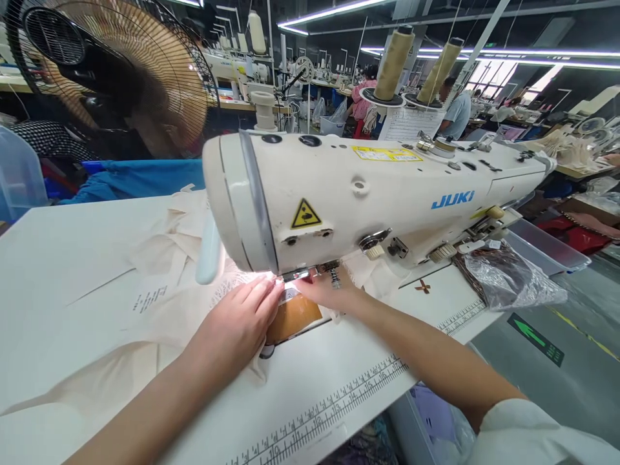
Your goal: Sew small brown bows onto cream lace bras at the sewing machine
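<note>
A white JUKI sewing machine (387, 194) stands across the white table (62, 252). Cream fabric (159, 271) lies spread under its head and off to the left. My left hand (237, 323) lies flat on the fabric just left of the needle area, fingers stretched out together toward the presser foot (300, 274). My right hand (329, 292) rests on the fabric right under the machine head, beside the presser foot; its fingers are mostly hidden by the machine. A brown patch (293, 316) shows on the bed between both hands.
A ruler strip (339, 397) runs along the table's front edge. Two thread cones (393, 61) stand behind the machine. A black fan (111, 71) is at back left, a clear plastic bag (508, 278) at right. Other people work at far benches.
</note>
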`<state>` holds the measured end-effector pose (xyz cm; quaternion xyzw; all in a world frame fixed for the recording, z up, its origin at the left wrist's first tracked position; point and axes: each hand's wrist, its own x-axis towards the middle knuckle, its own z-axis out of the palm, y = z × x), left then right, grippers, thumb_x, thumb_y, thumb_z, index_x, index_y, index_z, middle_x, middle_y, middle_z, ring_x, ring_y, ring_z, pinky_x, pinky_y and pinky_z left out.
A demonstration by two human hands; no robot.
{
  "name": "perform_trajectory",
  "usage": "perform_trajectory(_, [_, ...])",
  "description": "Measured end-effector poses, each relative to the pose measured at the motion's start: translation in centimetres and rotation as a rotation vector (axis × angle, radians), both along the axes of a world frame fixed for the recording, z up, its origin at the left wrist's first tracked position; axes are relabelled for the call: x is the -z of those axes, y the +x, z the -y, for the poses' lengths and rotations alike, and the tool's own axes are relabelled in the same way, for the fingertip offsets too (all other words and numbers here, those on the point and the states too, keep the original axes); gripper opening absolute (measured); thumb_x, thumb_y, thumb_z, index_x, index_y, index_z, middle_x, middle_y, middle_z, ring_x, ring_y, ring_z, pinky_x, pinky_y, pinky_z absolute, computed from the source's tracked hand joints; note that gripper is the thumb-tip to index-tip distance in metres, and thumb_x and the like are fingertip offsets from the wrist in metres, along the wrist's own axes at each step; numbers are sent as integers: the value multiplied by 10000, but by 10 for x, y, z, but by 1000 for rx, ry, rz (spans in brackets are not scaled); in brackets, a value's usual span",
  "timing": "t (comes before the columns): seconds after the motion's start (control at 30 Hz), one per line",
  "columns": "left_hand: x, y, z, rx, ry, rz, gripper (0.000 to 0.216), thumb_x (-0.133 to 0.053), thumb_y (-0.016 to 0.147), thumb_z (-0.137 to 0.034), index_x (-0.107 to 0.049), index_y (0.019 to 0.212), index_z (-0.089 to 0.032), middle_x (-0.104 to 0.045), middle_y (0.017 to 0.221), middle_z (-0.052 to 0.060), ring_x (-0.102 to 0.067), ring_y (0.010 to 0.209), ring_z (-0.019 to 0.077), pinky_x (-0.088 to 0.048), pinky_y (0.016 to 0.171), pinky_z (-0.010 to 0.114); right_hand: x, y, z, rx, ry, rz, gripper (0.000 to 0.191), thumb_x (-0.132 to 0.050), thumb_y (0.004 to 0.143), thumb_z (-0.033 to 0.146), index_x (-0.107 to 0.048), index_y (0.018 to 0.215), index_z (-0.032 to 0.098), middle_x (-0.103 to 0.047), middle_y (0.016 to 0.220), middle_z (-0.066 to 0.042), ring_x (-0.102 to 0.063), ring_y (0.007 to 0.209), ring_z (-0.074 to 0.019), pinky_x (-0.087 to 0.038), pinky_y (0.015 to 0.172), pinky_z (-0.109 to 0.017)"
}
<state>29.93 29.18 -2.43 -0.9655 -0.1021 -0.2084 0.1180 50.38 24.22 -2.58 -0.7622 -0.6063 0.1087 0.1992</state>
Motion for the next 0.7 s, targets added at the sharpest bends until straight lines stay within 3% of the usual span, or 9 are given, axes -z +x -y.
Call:
perform_trajectory(0.13, [-3,1,1,4,55,5,435,-394,886,-68,-562,1286,-39,-664,1161,200,-620,1039,315,-498,891,440,-7,-2,1,-15,-17,39,221,-478,896,360,-679,892,269,-746,849,0,-650,794,-189,-485,758,-298])
perform_trajectory(0.3, [-2,1,0,16,51,-2,440,-402,888,-79,-542,1303,-40,-661,1175,202,-621,1050,317,-511,868,437,-7,-1,2,-30,18,46,233,-483,897,360,-693,951,275,-761,1012,-10,-660,941,-208,-489,810,-311])
perform_trajectory(0.5, [1,-1,-2,8,19,-28,448,-389,913,-118,-525,1336,-63,-643,1268,194,-612,1128,331,-526,904,468,-9,-4,2,16,-5,80,205,-489,856,265,-694,868,270,-765,918,-4,-670,902,-211,-496,803,-312])
perform_trajectory(0.6, [-1,-1,-2,14,49,-37,439,-378,917,-117,-545,1317,-43,-658,1243,202,-613,1143,336,-521,918,473,-9,-4,4,-14,88,76,210,-484,863,285,-690,896,267,-762,955,2,-666,919,-197,-490,805,-296])
perform_trajectory(0.7, [-5,1,-1,16,110,-44,424,-365,920,-115,-573,1278,-26,-679,1196,197,-632,1094,324,-528,887,454,-6,-2,4,-6,73,56,237,-471,892,342,-691,898,253,-758,945,-15,-665,871,-196,-490,766,-296])
